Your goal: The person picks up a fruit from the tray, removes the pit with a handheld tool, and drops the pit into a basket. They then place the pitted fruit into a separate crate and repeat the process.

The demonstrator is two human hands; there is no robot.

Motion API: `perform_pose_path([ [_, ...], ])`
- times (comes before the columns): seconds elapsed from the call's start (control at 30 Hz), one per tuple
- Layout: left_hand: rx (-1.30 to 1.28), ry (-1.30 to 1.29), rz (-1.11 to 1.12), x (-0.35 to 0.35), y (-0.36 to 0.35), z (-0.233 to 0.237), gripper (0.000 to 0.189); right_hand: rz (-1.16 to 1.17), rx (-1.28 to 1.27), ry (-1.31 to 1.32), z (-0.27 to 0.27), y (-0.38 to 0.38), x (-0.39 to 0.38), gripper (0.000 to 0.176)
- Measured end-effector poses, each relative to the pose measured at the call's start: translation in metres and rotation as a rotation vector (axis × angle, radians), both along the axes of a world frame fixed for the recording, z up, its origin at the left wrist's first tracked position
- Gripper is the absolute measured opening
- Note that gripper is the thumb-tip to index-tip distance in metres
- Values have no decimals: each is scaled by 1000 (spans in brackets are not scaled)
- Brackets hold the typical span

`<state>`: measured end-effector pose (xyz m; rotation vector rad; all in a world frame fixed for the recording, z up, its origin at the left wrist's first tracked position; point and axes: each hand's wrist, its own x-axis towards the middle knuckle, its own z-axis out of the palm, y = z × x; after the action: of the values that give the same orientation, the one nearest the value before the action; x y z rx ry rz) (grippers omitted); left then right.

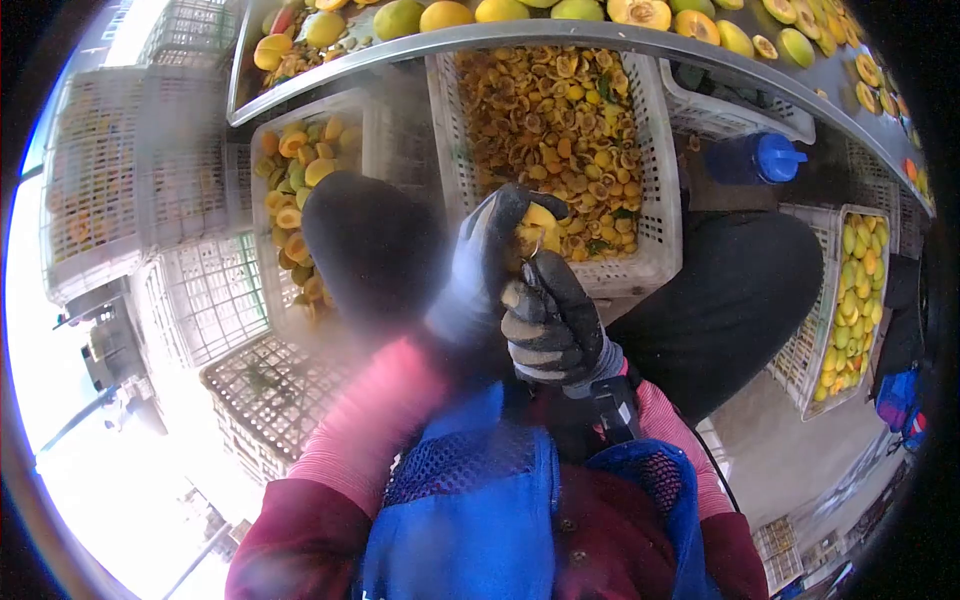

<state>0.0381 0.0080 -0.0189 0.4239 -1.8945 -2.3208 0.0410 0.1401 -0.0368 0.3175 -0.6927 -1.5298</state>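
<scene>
In front of my body, my left hand (484, 252), in a dark-coated glove, is closed around a yellow peach piece (538, 232). My right hand (553, 325), gloved in black and grey, is curled shut just below and to the right. From its fingers a small metal pitting tool (540, 243) reaches up against the cut peach; its handle is mostly hidden by the fingers. Beyond both hands sits a white crate (655, 170) filled with brownish-yellow peach scraps and cut pieces.
A metal table (560, 32) with whole and halved peaches curves across the top. Another crate of halves (290, 200) stands at left, beside stacked crates (95, 170). At right are a blue jug (775, 158) and a crate of yellow-green fruit (850, 300). My knees flank the middle crate.
</scene>
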Motion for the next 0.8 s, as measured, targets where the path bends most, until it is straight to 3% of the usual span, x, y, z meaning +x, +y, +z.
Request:
perform_pose_path([
  [0.03,102,7,32,2,-2,0,37,7,22,25,0,-2,-1,50],
  [0.1,812,-196,173,10,-7,4,33,-74,173,236,7,-3,-4,49],
  [0.13,394,-90,301,13,-4,-5,34,-114,247,343,10,-2,-5,49],
  [0.17,-55,-78,474,16,-1,-14,35,-162,209,264,7,-2,-7,50],
  [0.23,-345,-220,405,22,-37,10,29,-136,248,221,4,-2,-11,50],
  [0.27,-942,-64,416,27,-46,25,27,-120,270,195,3,-1,-11,50],
  [0.3,-576,-50,504,33,-67,22,24,-99,74,177,-13,0,-10,49],
  [0.33,-212,-6,632,39,-87,19,23,-67,164,198,-8,0,-13,49],
  [0.43,-956,-380,489,49,-157,60,31,-11,364,324,5,5,-14,48],
  [0.47,-1544,-702,377,60,-188,44,30,14,418,321,6,7,-15,48],
  [0.53,-1621,-783,330,56,-217,34,41,59,521,308,6,4,-17,48],
  [0.63,-1211,-407,339,-36,-140,79,37,66,740,455,19,-3,-23,43],
  [0.67,-1207,-313,292,-64,-135,74,36,75,800,498,19,-4,-26,42],
  [0.7,-1356,-490,194,-97,-124,78,38,84,801,514,18,-4,-28,42],
  [0.77,-1727,-426,87,-153,-128,57,47,97,808,539,14,-2,-33,41],
  [0.8,-1791,-441,-35,-176,-129,57,48,75,867,535,13,-2,-35,40],
])
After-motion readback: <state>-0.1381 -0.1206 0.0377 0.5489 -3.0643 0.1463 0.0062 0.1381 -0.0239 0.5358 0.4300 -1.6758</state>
